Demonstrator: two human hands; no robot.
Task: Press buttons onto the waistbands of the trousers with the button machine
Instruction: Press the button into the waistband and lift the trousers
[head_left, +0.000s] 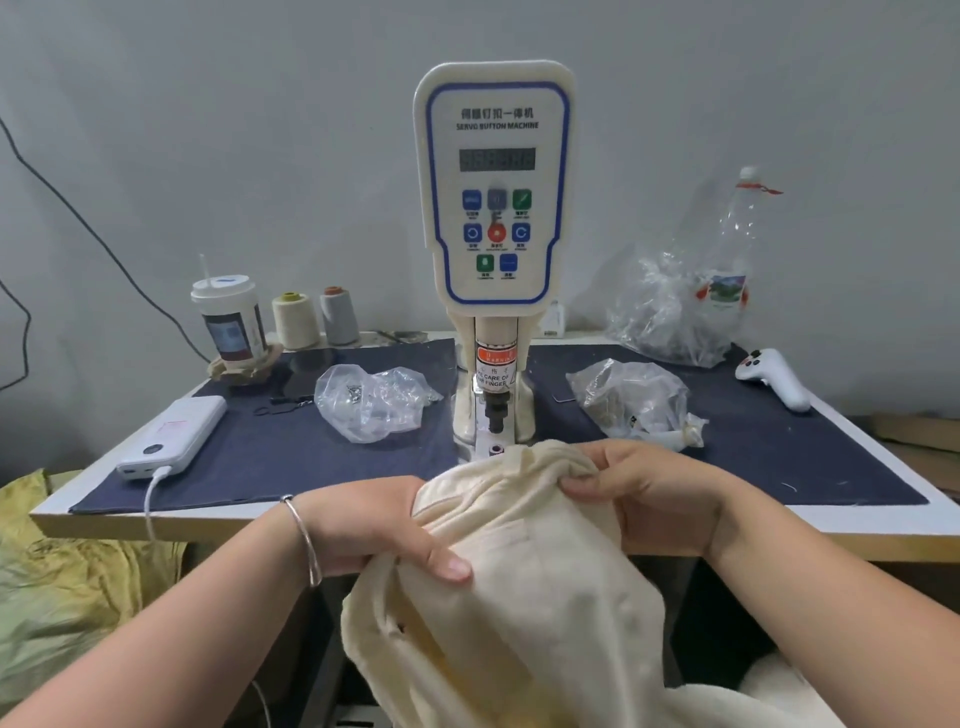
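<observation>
Both hands — left hand (384, 525), right hand (644, 493) — grip cream fabric trousers (519, 571) before the white button machine (493, 208); waistband not yet under the press — no button visible

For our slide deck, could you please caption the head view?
Both hands, left and right, grip cream trousers just before the servo button machine.

Soft, matt cream cloth trousers (519, 571) bunch below a button machine (493, 208) cased in smooth, glossy off-white plastic. Left of the machine, a crinkled clear plastic bag (371, 402) lies on matt navy fabric covering the counter (883, 525); a thin, shiny metal bangle (304, 535) circles one wrist.
</observation>
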